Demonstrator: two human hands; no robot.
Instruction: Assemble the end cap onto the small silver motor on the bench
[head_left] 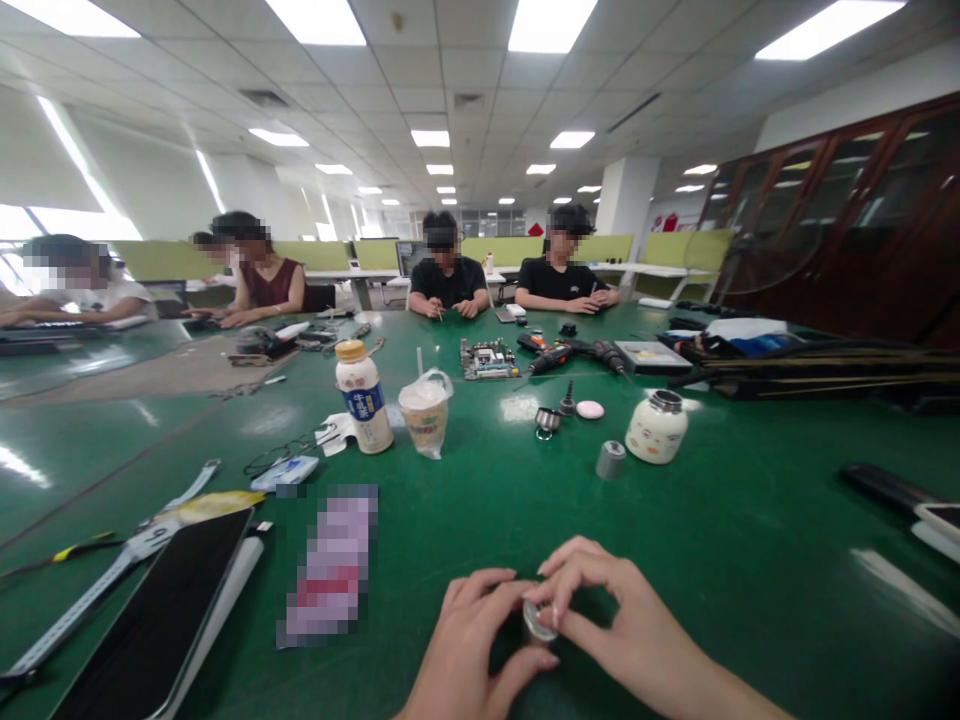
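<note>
Low in the head view, my left hand (pixel 474 648) and my right hand (pixel 607 615) meet over the green table (pixel 750 540). Both pinch a small round silver metal part (pixel 538 622) between fingertips and thumbs. Farther off stand a small cream flask with a metal neck (pixel 656 427), a grey metal cylinder (pixel 610 460), a silver ring-shaped piece (pixel 547 421), a small dark knob (pixel 568 402) and a pink round disc (pixel 589 409).
A milk bottle (pixel 363 397) and a bagged drink cup (pixel 424 410) stand mid-table. A dark tablet (pixel 161 620) and lanyards lie at the left, a phone (pixel 941 518) at the right. A circuit board (pixel 487 358) and drill (pixel 570 353) lie farther back. Several people sit along the far side.
</note>
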